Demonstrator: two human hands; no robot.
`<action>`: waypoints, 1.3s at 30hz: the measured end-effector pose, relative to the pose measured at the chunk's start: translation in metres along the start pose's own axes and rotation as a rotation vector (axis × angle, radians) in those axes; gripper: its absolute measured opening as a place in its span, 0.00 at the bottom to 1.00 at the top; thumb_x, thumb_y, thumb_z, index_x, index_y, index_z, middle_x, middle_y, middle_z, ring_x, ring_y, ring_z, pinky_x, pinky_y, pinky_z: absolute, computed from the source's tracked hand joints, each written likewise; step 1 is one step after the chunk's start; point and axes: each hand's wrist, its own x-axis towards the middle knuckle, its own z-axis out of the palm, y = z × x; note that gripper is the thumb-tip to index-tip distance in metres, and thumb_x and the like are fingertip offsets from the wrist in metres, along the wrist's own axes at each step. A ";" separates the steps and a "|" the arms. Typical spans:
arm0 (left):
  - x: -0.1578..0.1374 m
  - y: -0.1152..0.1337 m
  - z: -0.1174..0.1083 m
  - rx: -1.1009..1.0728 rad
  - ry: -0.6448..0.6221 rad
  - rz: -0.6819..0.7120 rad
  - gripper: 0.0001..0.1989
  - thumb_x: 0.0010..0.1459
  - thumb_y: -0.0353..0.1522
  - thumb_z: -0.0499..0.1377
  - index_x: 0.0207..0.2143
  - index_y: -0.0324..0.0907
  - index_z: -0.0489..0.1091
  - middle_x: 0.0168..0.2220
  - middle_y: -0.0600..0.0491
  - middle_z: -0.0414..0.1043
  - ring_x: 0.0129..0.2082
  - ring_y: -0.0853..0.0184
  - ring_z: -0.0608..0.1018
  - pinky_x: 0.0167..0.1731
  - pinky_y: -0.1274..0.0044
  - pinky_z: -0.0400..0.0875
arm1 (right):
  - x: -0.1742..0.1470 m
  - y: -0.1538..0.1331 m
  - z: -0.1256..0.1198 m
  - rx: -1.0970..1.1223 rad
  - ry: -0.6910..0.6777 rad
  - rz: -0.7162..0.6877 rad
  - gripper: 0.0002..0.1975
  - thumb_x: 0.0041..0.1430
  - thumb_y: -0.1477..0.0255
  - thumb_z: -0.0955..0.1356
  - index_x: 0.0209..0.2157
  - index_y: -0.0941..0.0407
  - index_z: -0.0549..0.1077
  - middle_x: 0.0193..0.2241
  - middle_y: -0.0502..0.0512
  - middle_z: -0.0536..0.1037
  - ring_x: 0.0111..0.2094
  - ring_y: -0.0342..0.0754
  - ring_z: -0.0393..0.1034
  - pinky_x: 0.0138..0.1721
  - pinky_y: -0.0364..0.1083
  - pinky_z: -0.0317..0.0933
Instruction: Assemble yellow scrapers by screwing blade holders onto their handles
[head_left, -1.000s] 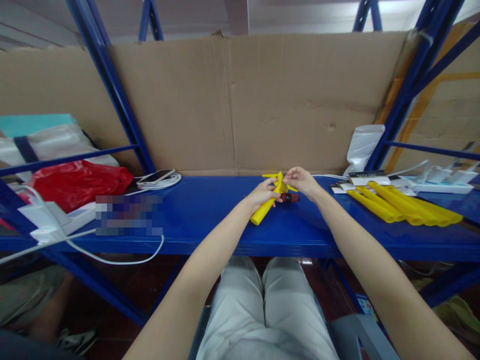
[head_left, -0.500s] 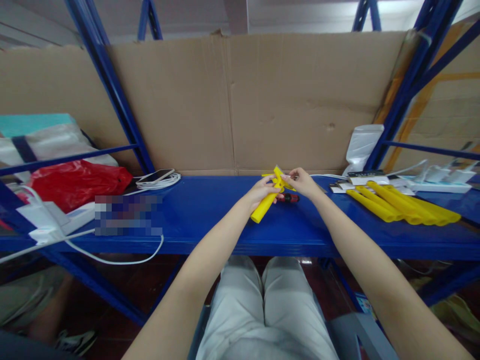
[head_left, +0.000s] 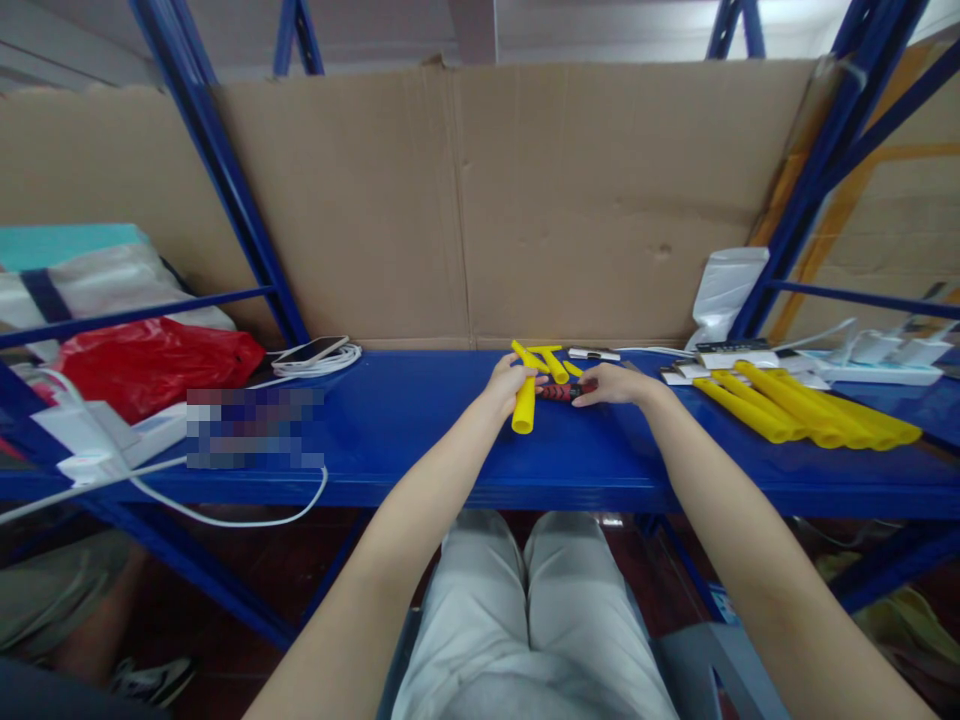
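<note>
Fingers of the left hand (head_left: 513,382) wrap the upper part of a yellow plastic tube (head_left: 523,415), which slopes so that its open lower end faces the wearer; this high hold leaves the mouth uncovered, presumably to keep it accessible. Fingers of the right hand (head_left: 611,384) close on the right end of a red-and-black tool handle (head_left: 557,392), low over the tabletop (head_left: 420,430); gripping it at one end probably leaves the rest free of the palm. Handle and tube lie near each other at the middle of the work area, though whether they touch cannot be told. Just beyond the hands are a slanting short yellow tube (head_left: 556,370) and, farther right, a small white-and-black packet (head_left: 594,354), both within easy reach. Whether the yellow pieces behind the left hand are joined to the held tube is unclear. Well to the right, a row of yellow tubes (head_left: 814,408) lies side by side with open ends toward the wearer, an arrangement likely to ease picking them up singly. Behind them sits a white power strip (head_left: 889,374); at the far left lies a red plastic bag (head_left: 161,365), and a cardboard panel (head_left: 600,200) backs the whole.
</note>
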 end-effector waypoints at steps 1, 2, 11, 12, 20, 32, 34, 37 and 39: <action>0.000 0.000 0.000 0.005 0.014 -0.007 0.31 0.50 0.15 0.53 0.56 0.40 0.55 0.45 0.42 0.72 0.23 0.69 0.78 0.18 0.83 0.69 | 0.000 0.002 0.000 0.054 0.003 -0.025 0.18 0.39 0.54 0.71 0.19 0.56 0.71 0.19 0.50 0.72 0.22 0.44 0.64 0.23 0.43 0.54; 0.000 0.000 0.000 0.009 0.026 -0.012 0.31 0.50 0.14 0.53 0.56 0.39 0.56 0.44 0.42 0.72 0.24 0.69 0.78 0.18 0.82 0.69 | 0.000 0.003 0.001 0.121 0.002 -0.047 0.18 0.40 0.54 0.71 0.18 0.56 0.71 0.18 0.50 0.71 0.21 0.44 0.64 0.23 0.43 0.55; -0.003 0.009 -0.002 -0.087 0.049 0.056 0.29 0.52 0.15 0.51 0.56 0.41 0.55 0.44 0.45 0.72 0.28 0.72 0.78 0.22 0.85 0.70 | 0.002 -0.006 -0.001 0.665 0.446 -0.082 0.21 0.41 0.53 0.71 0.27 0.58 0.72 0.12 0.44 0.63 0.14 0.37 0.53 0.16 0.39 0.47; -0.003 0.010 -0.002 -0.089 0.057 0.056 0.29 0.52 0.15 0.51 0.56 0.41 0.55 0.44 0.45 0.72 0.28 0.72 0.78 0.22 0.85 0.70 | 0.003 -0.007 -0.002 0.720 0.505 -0.073 0.21 0.41 0.52 0.71 0.27 0.58 0.71 0.12 0.43 0.61 0.13 0.36 0.52 0.15 0.39 0.46; 0.001 0.003 -0.004 -0.003 0.075 0.006 0.30 0.49 0.13 0.53 0.54 0.40 0.57 0.40 0.46 0.73 0.28 0.68 0.78 0.20 0.83 0.69 | 0.008 0.002 -0.012 1.014 0.897 -0.021 0.21 0.42 0.53 0.71 0.24 0.55 0.64 0.16 0.44 0.64 0.12 0.37 0.55 0.13 0.42 0.54; 0.005 -0.002 -0.006 0.152 -0.016 -0.062 0.27 0.47 0.14 0.52 0.48 0.42 0.61 0.38 0.49 0.74 0.26 0.69 0.78 0.20 0.81 0.69 | 0.009 0.017 -0.020 1.068 1.167 -0.006 0.21 0.46 0.50 0.67 0.24 0.52 0.56 0.15 0.42 0.57 0.13 0.38 0.52 0.13 0.43 0.53; 0.003 -0.001 -0.005 0.162 -0.052 -0.086 0.26 0.47 0.14 0.52 0.48 0.41 0.61 0.38 0.49 0.74 0.25 0.68 0.78 0.20 0.81 0.69 | 0.009 0.017 -0.020 1.050 1.181 -0.005 0.22 0.46 0.49 0.66 0.25 0.52 0.56 0.16 0.42 0.57 0.13 0.38 0.52 0.13 0.43 0.53; 0.000 0.001 -0.005 0.178 -0.093 -0.105 0.26 0.47 0.13 0.52 0.47 0.41 0.61 0.38 0.48 0.74 0.25 0.68 0.78 0.19 0.81 0.68 | 0.009 0.018 -0.020 1.034 1.187 -0.005 0.23 0.46 0.48 0.65 0.25 0.52 0.55 0.16 0.42 0.56 0.13 0.38 0.52 0.13 0.43 0.53; -0.002 0.001 -0.004 0.187 -0.107 -0.107 0.25 0.48 0.13 0.51 0.46 0.41 0.61 0.38 0.48 0.74 0.25 0.68 0.78 0.19 0.81 0.68 | 0.009 0.018 -0.020 1.037 1.187 -0.007 0.23 0.46 0.48 0.65 0.25 0.52 0.55 0.16 0.42 0.56 0.13 0.38 0.52 0.13 0.43 0.53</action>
